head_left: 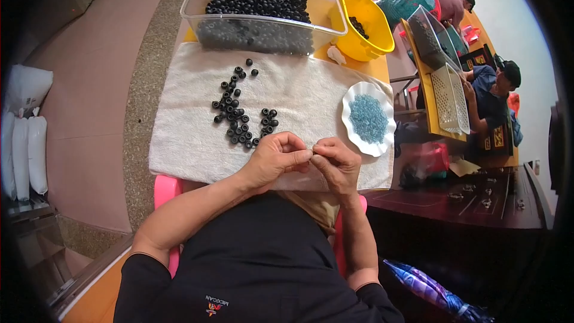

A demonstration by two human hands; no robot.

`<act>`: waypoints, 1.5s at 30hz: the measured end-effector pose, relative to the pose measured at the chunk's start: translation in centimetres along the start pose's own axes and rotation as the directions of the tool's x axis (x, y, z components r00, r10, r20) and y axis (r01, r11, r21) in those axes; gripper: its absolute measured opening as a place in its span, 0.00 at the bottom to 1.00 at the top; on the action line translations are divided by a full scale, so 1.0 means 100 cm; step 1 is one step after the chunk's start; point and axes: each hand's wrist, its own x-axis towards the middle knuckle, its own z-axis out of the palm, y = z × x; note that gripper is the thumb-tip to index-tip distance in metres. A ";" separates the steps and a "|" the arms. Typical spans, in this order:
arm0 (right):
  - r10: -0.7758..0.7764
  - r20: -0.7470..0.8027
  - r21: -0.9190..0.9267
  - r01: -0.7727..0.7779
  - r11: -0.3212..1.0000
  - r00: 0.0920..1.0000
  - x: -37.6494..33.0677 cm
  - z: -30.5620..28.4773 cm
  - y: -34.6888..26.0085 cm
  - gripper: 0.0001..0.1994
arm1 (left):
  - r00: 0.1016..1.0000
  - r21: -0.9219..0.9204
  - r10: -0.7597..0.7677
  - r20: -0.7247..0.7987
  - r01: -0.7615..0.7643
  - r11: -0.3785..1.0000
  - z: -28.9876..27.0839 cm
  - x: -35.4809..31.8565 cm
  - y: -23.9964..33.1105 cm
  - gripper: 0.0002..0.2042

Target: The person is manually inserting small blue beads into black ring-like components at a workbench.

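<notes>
Both hands meet over the near edge of a white towel [185,110], fingertips nearly touching. My left hand [278,157] pinches with thumb and forefinger. My right hand [338,166] is closed the same way just beside it. Whatever sits between the fingertips is too small and too covered to make out. Beyond my left hand lies a loose scatter of small black round pieces with holes [233,110], like beads. To the right of my right hand, a white scalloped dish [349,134] holds many tiny clear bluish pieces [369,118].
A clear plastic bin [335,0] full of black pieces stands beyond the towel, with a yellow tub [382,39] beside it. At the right, people sit near a table with a white perforated basket [448,98]. White sacks [37,155] stand far left; a folded umbrella [427,287] lies lower right.
</notes>
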 end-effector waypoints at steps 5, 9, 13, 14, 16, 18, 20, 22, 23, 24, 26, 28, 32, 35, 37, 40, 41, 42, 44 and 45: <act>-0.193 -0.154 -0.019 0.193 0.981 0.969 -0.005 0.019 0.006 0.15 | 0.999 -0.084 0.031 -0.026 -0.033 0.996 0.004 -0.002 -0.001 0.06; -0.284 -0.196 -0.063 0.277 0.959 0.939 -0.007 0.026 0.015 0.19 | 0.997 -0.142 0.042 -0.063 -0.050 0.989 0.004 -0.002 -0.003 0.06; -0.248 -0.234 -0.025 0.250 0.968 0.940 -0.008 0.035 0.014 0.20 | 0.996 -0.176 0.046 -0.078 -0.059 0.983 0.004 -0.003 -0.004 0.06; -0.234 -0.252 -0.001 0.242 0.970 0.939 -0.009 0.038 0.016 0.20 | 0.996 -0.184 0.052 -0.074 -0.065 0.981 0.004 -0.003 -0.005 0.06; -0.221 -0.270 0.022 0.235 0.972 0.937 -0.009 0.038 0.015 0.19 | 0.996 -0.192 0.060 -0.069 -0.072 0.979 0.004 -0.003 -0.006 0.06; -0.335 -0.256 -0.209 0.287 0.935 0.907 -0.007 0.036 0.009 0.20 | 0.995 -0.193 0.060 -0.083 -0.075 0.978 0.006 -0.003 -0.005 0.06; -0.410 -0.251 -0.314 0.327 0.891 0.877 -0.003 0.036 0.001 0.20 | 0.995 -0.199 0.058 -0.082 -0.073 0.977 0.006 -0.003 -0.005 0.06; -0.481 -0.238 -0.418 0.359 0.835 0.844 0.000 0.036 -0.004 0.20 | 0.995 -0.207 0.055 -0.079 -0.070 0.976 0.006 -0.003 -0.004 0.06; -0.498 -0.232 -0.460 0.357 0.813 0.835 0.000 0.036 -0.005 0.19 | 0.996 -0.194 0.049 -0.079 -0.063 0.979 0.005 -0.003 -0.004 0.06; -0.515 -0.226 -0.500 0.355 0.790 0.827 0.001 0.036 -0.006 0.19 | 0.996 -0.182 0.042 -0.079 -0.056 0.982 0.005 -0.003 -0.004 0.06; -0.490 -0.246 -0.485 0.332 0.809 0.837 0.001 0.039 -0.008 0.19 | 0.996 -0.180 0.047 -0.082 -0.061 0.982 0.003 -0.003 -0.006 0.06; -0.463 -0.266 -0.469 0.307 0.828 0.845 0.001 0.041 -0.008 0.18 | 0.995 -0.179 0.051 -0.082 -0.065 0.982 0.003 -0.003 -0.007 0.06; -0.375 -0.314 -0.342 0.265 0.902 0.872 -0.001 0.047 0.005 0.16 | 0.987 -0.159 0.113 -0.111 -0.130 0.979 0.004 -0.003 -0.009 0.06; -0.323 -0.329 -0.248 0.249 0.936 0.888 -0.002 0.049 0.012 0.15 | 0.983 -0.145 0.140 -0.117 -0.156 0.977 0.006 -0.003 -0.009 0.05; -0.314 -0.334 -0.226 0.248 0.942 0.889 -0.002 0.050 0.012 0.15 | 0.982 -0.136 0.146 -0.120 -0.162 0.977 0.006 -0.002 -0.009 0.05; -0.248 -0.345 -0.156 0.206 0.966 0.905 0.002 0.050 0.008 0.15 | 0.976 -0.111 0.158 -0.147 -0.175 0.978 0.004 0.000 -0.011 0.05; -0.338 -0.341 -0.277 0.249 0.928 0.877 0.003 0.049 0.004 0.16 | 0.974 -0.109 0.162 -0.158 -0.180 0.977 0.005 -0.001 -0.011 0.05; -0.425 -0.326 -0.395 0.286 0.873 0.845 0.005 0.048 0.001 0.17 | 0.972 -0.108 0.167 -0.168 -0.186 0.977 0.006 0.000 -0.011 0.05; -0.476 -0.322 -0.456 0.307 0.835 0.818 0.007 0.046 -0.001 0.18 | 0.969 -0.087 0.172 -0.177 -0.190 0.978 0.008 0.001 -0.012 0.05; -0.527 -0.314 -0.514 0.325 0.794 0.790 0.007 0.045 -0.002 0.19 | 0.966 -0.065 0.179 -0.187 -0.194 0.979 0.009 0.001 -0.013 0.05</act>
